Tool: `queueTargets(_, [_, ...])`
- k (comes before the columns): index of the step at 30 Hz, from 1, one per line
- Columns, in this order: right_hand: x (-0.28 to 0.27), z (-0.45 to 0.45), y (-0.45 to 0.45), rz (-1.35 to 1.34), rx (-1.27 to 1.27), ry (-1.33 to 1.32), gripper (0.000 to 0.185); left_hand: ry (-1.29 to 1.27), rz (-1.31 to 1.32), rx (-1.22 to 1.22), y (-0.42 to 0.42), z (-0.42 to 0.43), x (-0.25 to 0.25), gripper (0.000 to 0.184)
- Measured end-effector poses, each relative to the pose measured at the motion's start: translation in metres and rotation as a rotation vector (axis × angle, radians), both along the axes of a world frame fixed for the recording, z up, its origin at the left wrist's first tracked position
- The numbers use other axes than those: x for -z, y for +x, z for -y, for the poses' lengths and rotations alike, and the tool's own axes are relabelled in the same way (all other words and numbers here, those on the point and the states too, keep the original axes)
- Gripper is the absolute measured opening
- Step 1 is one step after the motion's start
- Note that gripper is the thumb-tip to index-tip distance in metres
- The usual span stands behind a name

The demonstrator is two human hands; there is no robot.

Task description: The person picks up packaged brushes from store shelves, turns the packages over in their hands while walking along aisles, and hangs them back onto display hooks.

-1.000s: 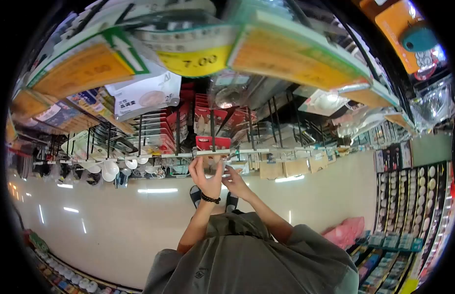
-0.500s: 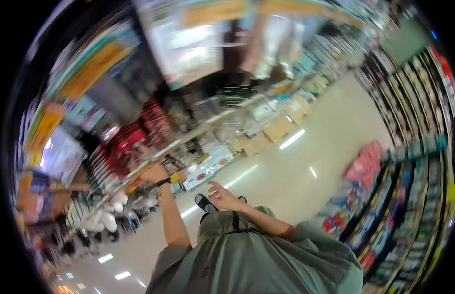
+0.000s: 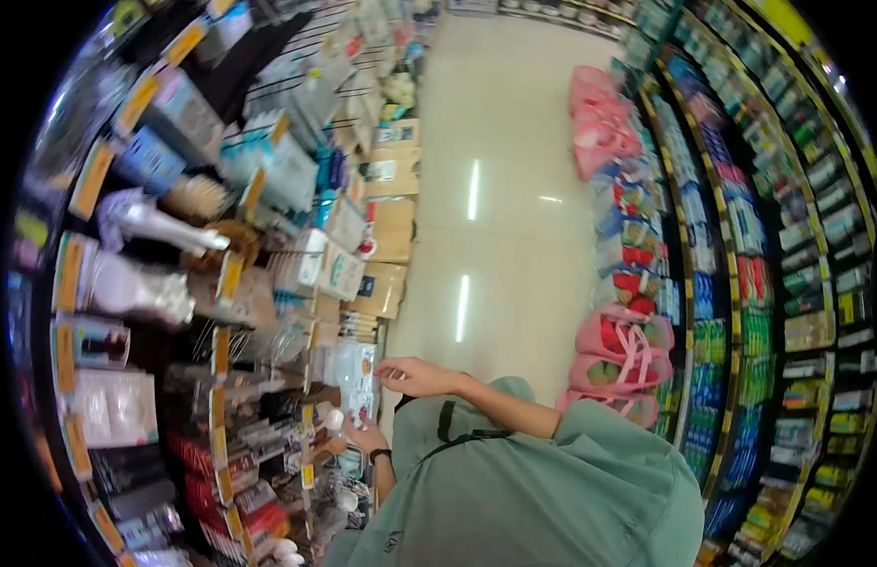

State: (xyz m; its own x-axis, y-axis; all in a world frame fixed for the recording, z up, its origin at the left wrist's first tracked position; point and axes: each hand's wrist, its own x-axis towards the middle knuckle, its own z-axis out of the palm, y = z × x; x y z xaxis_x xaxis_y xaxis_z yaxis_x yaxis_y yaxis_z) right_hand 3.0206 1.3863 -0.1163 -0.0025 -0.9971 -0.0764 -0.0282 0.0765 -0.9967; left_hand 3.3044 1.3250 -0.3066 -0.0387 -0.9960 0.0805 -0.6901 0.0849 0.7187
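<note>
My right hand (image 3: 418,376) hangs at the front edge of the left-hand shelves, fingers loosely bent and apart, with nothing visible in it. Just beyond its fingertips lies a clear and white plastic package (image 3: 350,370) with a red print at its near end. Lower and closer to my body is my left hand (image 3: 366,436), a dark band on its wrist. Its fingers look stretched out and empty, beside a small round white item (image 3: 335,420) on the shelf front. Whether they touch it I cannot tell.
Shelves with orange price tags (image 3: 221,350) and hanging packs run along my left. Cardboard boxes (image 3: 389,227) line their foot. Across the pale tiled floor (image 3: 514,246), pink baskets (image 3: 623,350) and colourful packs stand before shelves of bottles and tubes on the right.
My view has turned left-to-right, so the aisle now runs straight ahead. The left hand has come back from the red packs on the shelf toward my body; the right stays near my front.
</note>
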Motion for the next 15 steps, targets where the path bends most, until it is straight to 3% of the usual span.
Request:
queueTargets(1, [0.002, -0.004, -0.016, 0.034, 0.053, 0.006, 0.033, 0.155, -0.076, 0.167, -0.022, 0.003, 0.005, 0.041])
queueTargets(3, [0.004, -0.012, -0.044, 0.104, 0.155, 0.019, 0.033, 0.172, -0.078, 0.397, -0.055, 0.029, 0.029, 0.028])
queueTargets(8, [0.021, -0.029, -0.117, 0.148, 0.328, 0.152, 0.032, 0.33, -0.085, 0.572, -0.189, 0.094, 0.001, 0.027])
queueTargets(15, [0.028, 0.009, -0.249, 0.091, 0.491, 0.24, 0.03, 0.415, -0.105, 0.787, -0.373, 0.16, 0.012, 0.029])
